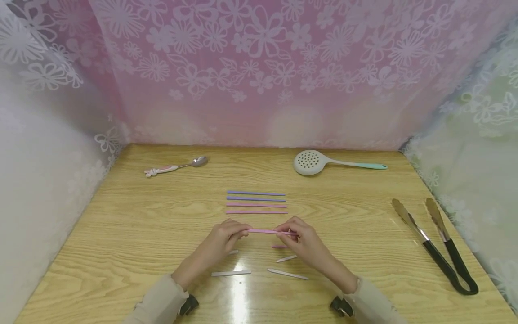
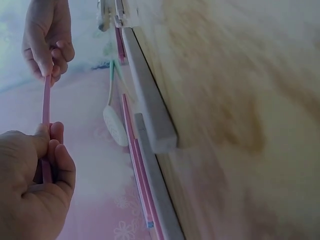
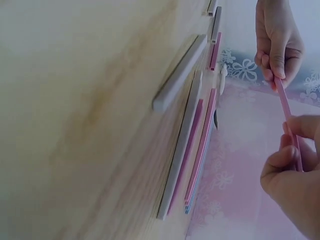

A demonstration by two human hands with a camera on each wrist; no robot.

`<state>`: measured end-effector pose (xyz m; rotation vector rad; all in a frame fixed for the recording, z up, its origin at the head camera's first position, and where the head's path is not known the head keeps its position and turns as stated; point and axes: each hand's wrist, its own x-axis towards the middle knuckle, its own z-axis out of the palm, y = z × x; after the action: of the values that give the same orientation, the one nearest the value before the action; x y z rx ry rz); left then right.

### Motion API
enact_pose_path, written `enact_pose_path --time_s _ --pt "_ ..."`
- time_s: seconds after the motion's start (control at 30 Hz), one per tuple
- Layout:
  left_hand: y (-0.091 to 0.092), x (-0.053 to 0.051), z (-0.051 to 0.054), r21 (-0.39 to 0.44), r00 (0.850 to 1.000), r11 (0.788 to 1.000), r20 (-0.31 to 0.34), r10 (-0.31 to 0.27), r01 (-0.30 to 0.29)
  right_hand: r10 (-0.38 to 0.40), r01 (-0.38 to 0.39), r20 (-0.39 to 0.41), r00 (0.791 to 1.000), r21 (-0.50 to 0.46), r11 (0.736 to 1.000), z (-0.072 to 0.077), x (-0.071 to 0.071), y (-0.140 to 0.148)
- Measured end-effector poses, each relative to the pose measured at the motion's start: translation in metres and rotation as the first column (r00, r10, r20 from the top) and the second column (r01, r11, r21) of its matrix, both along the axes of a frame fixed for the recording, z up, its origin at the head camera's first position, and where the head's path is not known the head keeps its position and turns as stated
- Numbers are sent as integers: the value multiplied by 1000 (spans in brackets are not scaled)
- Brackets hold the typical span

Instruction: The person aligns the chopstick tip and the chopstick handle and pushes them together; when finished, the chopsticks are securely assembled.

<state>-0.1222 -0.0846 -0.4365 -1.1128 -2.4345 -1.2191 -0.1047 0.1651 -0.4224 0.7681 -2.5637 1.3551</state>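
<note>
Two bare hands hold a slim pink stick (image 1: 262,231) level between them, raised over the middle of a wood-grain counter (image 1: 121,234). The left hand (image 1: 224,235) has a closed grip, thumb and fingertips pinching the left end; the right hand (image 1: 302,236) also has a closed grip, pinching nearer the right end, which runs on between its curled fingers. Just beside the right hand lies another pink piece (image 1: 278,246), partly hidden. Nearer the person are four pale grey sticks (image 1: 231,273), two toward each side. Beyond the hands, two blue sticks (image 1: 256,193) and two pink sticks (image 1: 256,212) lie in a neat parallel stack of rows. At the back, a spoon (image 1: 167,169) lies left and a perforated skimmer (image 1: 310,162) right. Black-handled tongs (image 1: 436,257) lie spread at far right. Pink flowered cloth (image 1: 263,67) hangs behind.
</note>
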Motion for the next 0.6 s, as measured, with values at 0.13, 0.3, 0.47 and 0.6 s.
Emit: enact_pose_path --time_s 0.13,0.3,0.47,0.6 --pt "-4 0 1 -17 996 1000 95 2 0 45 -46 47 998 15 999 0 -3 3" --pt "-8 -2 0 -27 978 1000 209 13 -8 37 -39 51 998 32 999 -4 -7 8" --pt "-14 -6 -2 -19 962 999 272 39 -35 -28 24 65 998 50 998 -7 -13 12" --pt "-20 -10 -4 -55 952 993 285 114 -103 -68 61 92 993 68 996 -8 -18 13"
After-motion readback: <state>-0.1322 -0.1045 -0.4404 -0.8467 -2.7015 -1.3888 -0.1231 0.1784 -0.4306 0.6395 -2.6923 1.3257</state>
